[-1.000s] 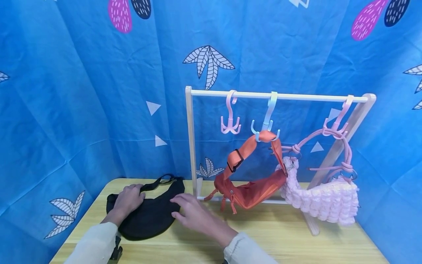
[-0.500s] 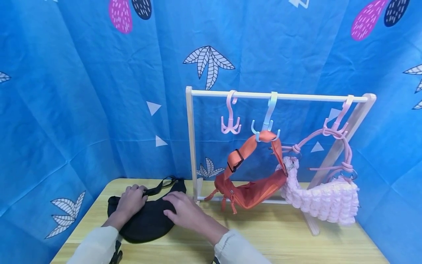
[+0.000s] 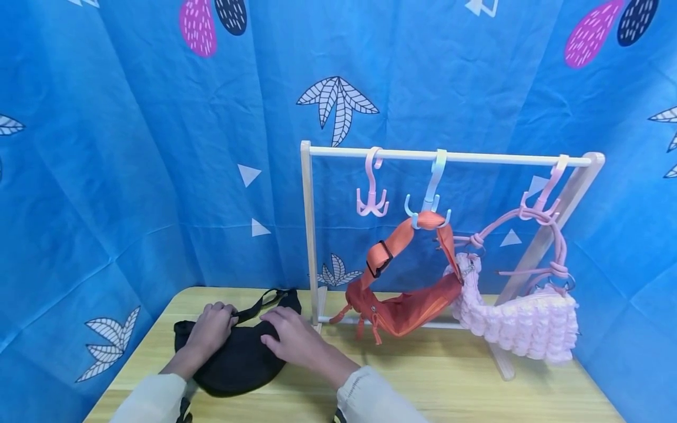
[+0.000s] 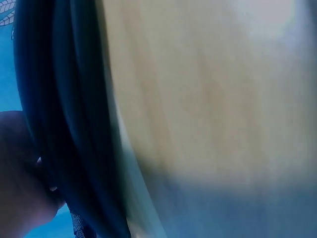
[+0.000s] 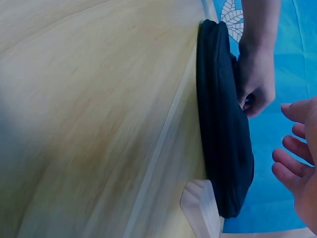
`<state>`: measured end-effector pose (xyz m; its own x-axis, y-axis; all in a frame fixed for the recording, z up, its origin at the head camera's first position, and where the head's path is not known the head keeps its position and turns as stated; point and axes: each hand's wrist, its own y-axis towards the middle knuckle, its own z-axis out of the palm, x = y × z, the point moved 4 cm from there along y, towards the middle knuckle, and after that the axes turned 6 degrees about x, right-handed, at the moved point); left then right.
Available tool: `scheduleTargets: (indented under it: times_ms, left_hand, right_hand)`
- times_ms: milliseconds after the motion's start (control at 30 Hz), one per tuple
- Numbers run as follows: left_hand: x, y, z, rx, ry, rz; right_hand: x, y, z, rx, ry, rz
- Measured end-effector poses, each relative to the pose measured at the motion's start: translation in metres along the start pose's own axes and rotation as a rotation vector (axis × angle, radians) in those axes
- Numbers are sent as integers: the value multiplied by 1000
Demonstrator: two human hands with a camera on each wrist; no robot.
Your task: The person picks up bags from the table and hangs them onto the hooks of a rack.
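A black waist bag [image 3: 240,358] lies on the table at the left, its strap [image 3: 259,306] looped along the far side. My left hand [image 3: 208,332] is over the bag's left part; in the right wrist view that left hand [image 5: 256,82] has thumb and fingers bent together, pinching the bag's upper side. My right hand [image 3: 296,338] hovers over the bag's right part. Its loosely bent fingers [image 5: 292,166] are apart from the fabric in the right wrist view. Dark folds of the bag [image 4: 74,114] fill the left of the left wrist view.
A rack [image 3: 309,223] stands right of the bag. From its bar [image 3: 486,157] hang a pink hook [image 3: 372,202], a blue hook [image 3: 431,197] carrying an orange bag [image 3: 407,311], and another pink hook [image 3: 540,208] with a puffy pink bag [image 3: 529,329]. A blue curtain [image 3: 132,176] closes the back.
My right hand has moved left over the black waist bag, then stayed nearly still. The bag has shifted slightly nearer in view, with the left hand still on it.
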<state>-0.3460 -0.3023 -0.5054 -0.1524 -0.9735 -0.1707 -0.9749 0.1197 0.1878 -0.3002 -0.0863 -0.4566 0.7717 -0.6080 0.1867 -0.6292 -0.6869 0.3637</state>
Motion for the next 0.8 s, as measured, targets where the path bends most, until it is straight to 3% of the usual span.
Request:
scheduleTargets:
  times_ms: [333, 633, 800]
  left_hand:
    - [-8, -10, -5, 18, -48, 10]
    - [-15, -25, -16, -73, -47, 82]
    - [-19, -33, -23, -88, -39, 104]
  right_hand:
    - [-1, 6, 9, 51, 26, 49]
    - [6, 11, 14, 30, 4, 42]
    - [9, 13, 15, 20, -19, 28]
